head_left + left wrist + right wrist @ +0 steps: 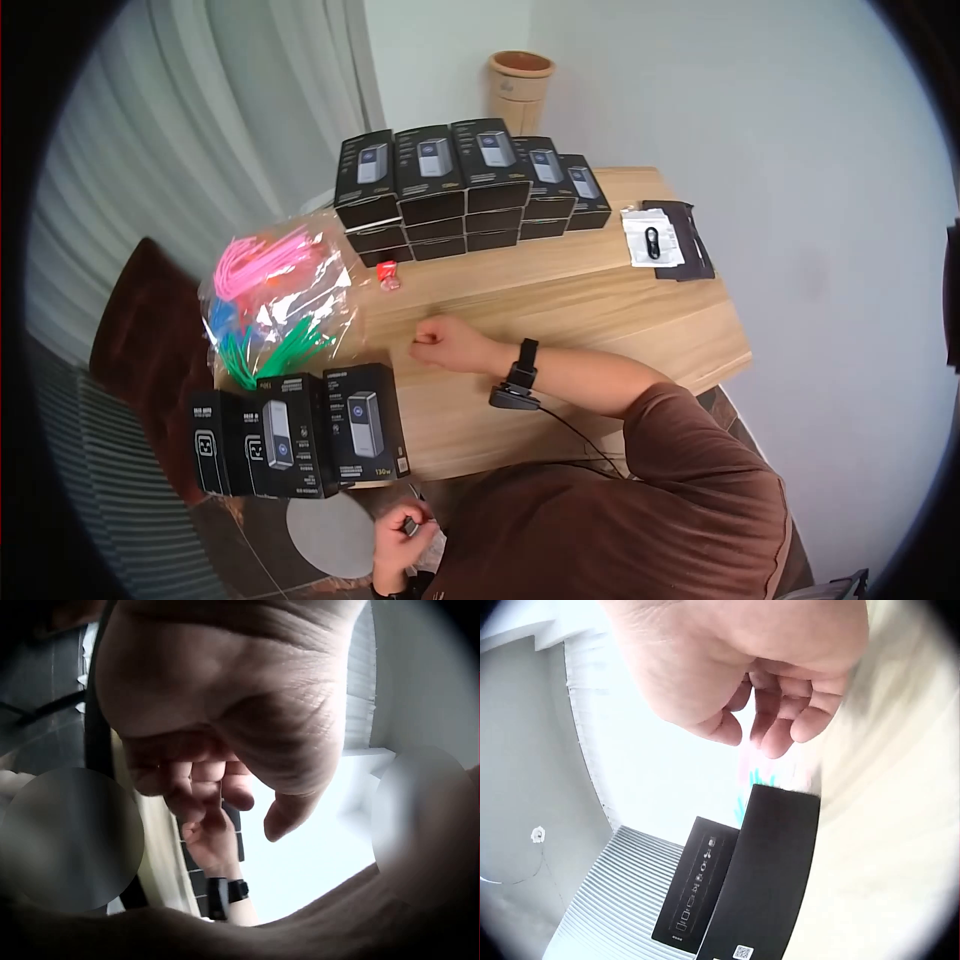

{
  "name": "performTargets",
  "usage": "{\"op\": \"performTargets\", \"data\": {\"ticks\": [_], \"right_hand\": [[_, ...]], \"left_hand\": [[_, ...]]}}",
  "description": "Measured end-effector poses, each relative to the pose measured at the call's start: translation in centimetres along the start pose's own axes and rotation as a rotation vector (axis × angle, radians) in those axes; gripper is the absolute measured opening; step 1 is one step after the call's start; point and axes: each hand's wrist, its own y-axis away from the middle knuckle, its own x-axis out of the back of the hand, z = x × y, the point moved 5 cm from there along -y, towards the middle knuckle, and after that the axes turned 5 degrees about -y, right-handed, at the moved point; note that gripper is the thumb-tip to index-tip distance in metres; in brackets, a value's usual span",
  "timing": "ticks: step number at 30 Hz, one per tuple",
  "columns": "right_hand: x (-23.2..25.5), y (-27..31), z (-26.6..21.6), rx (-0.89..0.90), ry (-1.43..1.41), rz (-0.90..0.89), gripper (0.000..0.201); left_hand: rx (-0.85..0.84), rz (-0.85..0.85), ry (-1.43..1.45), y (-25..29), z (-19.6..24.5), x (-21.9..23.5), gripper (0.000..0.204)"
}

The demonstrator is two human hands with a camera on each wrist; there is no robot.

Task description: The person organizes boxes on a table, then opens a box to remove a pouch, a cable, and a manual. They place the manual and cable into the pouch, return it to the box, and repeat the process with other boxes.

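Note:
My right hand [450, 343] is over the wooden table [520, 290], its fingers loosely curled. In the right wrist view the fingers [778, 739] bend inward with nothing between them. Nearest to it is a black box [365, 425] with a picture of a grey device marked 130W, and two similar boxes stand to its left. My left hand [403, 540] hangs below the table's front edge, off the tabletop. The left wrist view shows its fingers [206, 780] loosely bent and holding nothing.
Stacked black boxes [430, 165] line the table's back. A clear bag [345, 300] of pink, blue and green cords lies left, with a small red packet [388, 272] close by. At right lie a white packet with a black cable [653, 243] and a dark pouch [697, 255].

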Motion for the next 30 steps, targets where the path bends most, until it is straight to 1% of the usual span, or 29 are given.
{"op": "performTargets", "data": {"ticks": [3, 4, 6, 7, 9, 10, 11, 12, 14, 15, 17, 18, 19, 20, 22, 23, 25, 26, 28, 29, 30], "right_hand": [[3.3, 3.6, 1.2, -0.04, -0.34, 0.086, 0.006], [4.6, 5.1, 1.0, 0.018, -0.372, 0.168, 0.004], [7.7, 7.8, 0.0, 0.148, -0.42, 0.328, 0.007], [9.6, 8.8, 1.0, 0.125, -0.43, 0.367, 0.009], [13.8, 10.6, 4.0, 0.07, -0.455, 0.442, 0.014], [15.9, 11.8, 4.6, 0.087, -0.511, 0.521, 0.014], [18.0, 12.8, 5.0, 0.101, -0.569, 0.598, 0.015], [20.0, 13.5, 5.5, 0.12, -0.627, 0.676, 0.016], [24.2, 14.8, 6.6, 0.153, -0.524, 0.885, 0.014], [26.1, 15.3, 7.2, 0.169, -0.471, 0.985, 0.017], [29.1, 15.6, 7.7, 0.179, -0.274, 1.181, 0.027], [30.7, 15.6, 7.9, 0.183, -0.172, 1.273, 0.033], [32.4, 15.1, 8.9, 0.095, -0.184, 1.251, 0.054], [33.8, 14.6, 8.4, 0.096, -0.068, 1.256, 0.058], [35.9, 13.0, 7.3, 0.104, 0.16, 1.263, 0.067], [36.4, 11.9, 6.9, 0.124, 0.276, 1.181, 0.067], [37.4, 10.0, 6.3, 0.162, 0.508, 1.016, 0.067], [37.5, 9.3, 6.3, 0.149, 0.626, 0.948, 0.063], [37.0, 8.1, 7.1, 0.119, 0.854, 0.79, 0.056], [36.7, 8.3, 7.0, 0.072, 0.862, 0.753, 0.054], [36.8, 8.6, 6.6, 0.072, 0.903, 0.749, 0.053]], "left_hand": [[-0.141, -0.197, -0.091, -2.8, 1.3, -1.7, 0.028], [-0.124, -0.21, -0.072, -3.8, 1.6, -2.3, 0.028], [-0.102, -0.23, -0.037, -6.3, 2.5, -4.1, 0.029], [-0.098, -0.19, -0.069, -7.7, 3.6, -5.2, 0.031], [-0.062, -0.207, -0.059, -9.4, 1.3, -6.5, 0.03], [-0.039, -0.214, -0.05, -10.1, 0.2, -7.3, 0.03], [-0.029, -0.257, -0.129, -10.8, -0.1, -7.9, 0.025], [-0.057, -0.257, -0.15, -11.6, -0.3, -8.5, 0.023], [-0.109, -0.254, -0.188, -13.2, -0.9, -9.8, 0.023], [-0.115, -0.247, -0.187, -13.8, -1.2, -10.3, 0.022], [-0.123, -0.228, -0.186, -14.9, -1.7, -11.0, 0.025], [-0.056, -0.215, -0.138, -15.3, -2.6, -11.1, 0.025], [0.012, -0.201, -0.091, -15.5, -3.6, -11.1, 0.025], [0.081, -0.184, -0.044, -15.6, -4.5, -11.2, 0.025], [0.104, -0.095, -0.063, -16.2, -5.4, -11.7, 0.023], [0.112, -0.054, -0.076, -16.6, -5.5, -11.8, 0.022], [0.062, -0.016, -0.122, -17.4, -5.1, -12.4, 0.021], [0.04, 0.006, -0.14, -17.7, -4.9, -12.7, 0.02], [0.049, 0.018, -0.166, -18.1, -4.8, -13.1, 0.018], [0.057, 0.024, -0.179, -18.2, -4.8, -13.3, 0.017], [0.061, 0.029, -0.191, -18.4, -5.0, -13.4, 0.017]]}}
